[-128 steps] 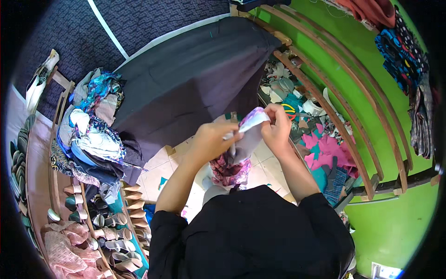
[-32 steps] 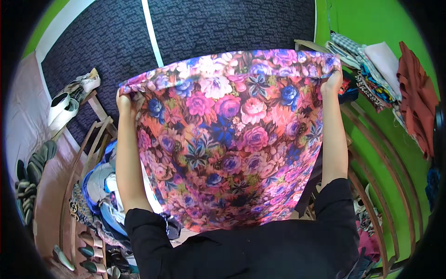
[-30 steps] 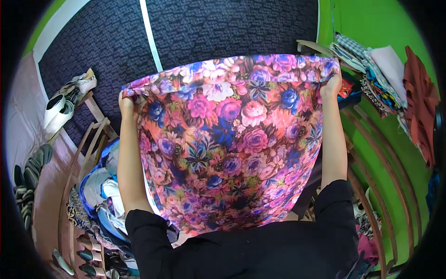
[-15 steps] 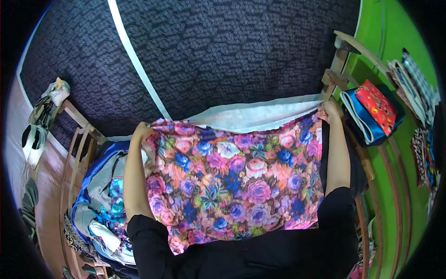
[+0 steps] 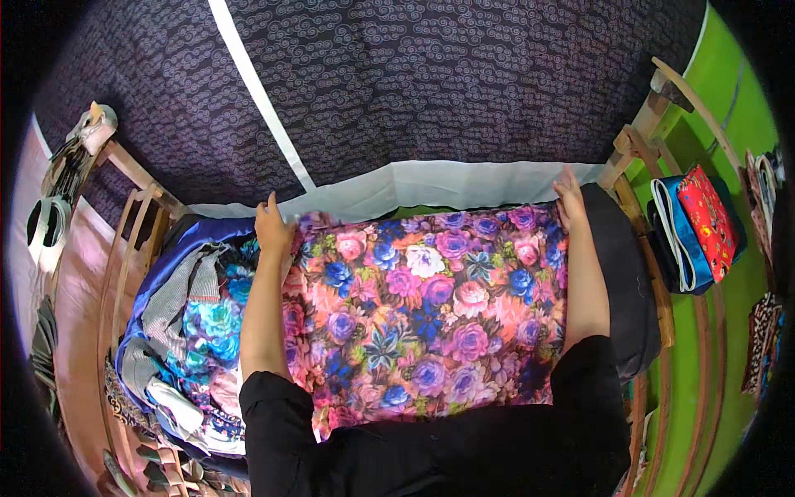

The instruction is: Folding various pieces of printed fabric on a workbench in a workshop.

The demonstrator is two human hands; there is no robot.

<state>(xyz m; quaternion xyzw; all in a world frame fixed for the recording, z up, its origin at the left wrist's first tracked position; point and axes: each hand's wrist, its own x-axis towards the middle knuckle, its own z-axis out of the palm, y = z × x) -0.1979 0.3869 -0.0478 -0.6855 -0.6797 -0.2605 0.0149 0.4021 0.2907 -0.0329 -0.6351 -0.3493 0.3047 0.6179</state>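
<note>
A floral cloth (image 5: 439,306) in pink, purple, blue and orange is spread out wide in front of me. My left hand (image 5: 273,228) is at its upper left corner, fingers stretched upward and the thumb side against the fabric. Slight blur covers the corner there. At the upper right corner my right hand (image 5: 570,201) touches the cloth's edge, its fingers extended and apart. Black sleeves and my body hide the near edge. Dark grey fabric (image 5: 609,273) shows beneath and to the right of the cloth.
Left of the cloth lies a heap of clothes (image 5: 178,323) with blue, grey and turquoise pieces. Wooden rails (image 5: 124,265) flank both sides. Folded red and blue fabrics (image 5: 704,228) rest on the right rail. A dark patterned curtain (image 5: 464,83) hangs behind, with a white lower border.
The floral cloth has come down flatter, its far edge lower in view. Both hands have gone from gripping its upper corners to stretched fingers. The view has shifted slightly.
</note>
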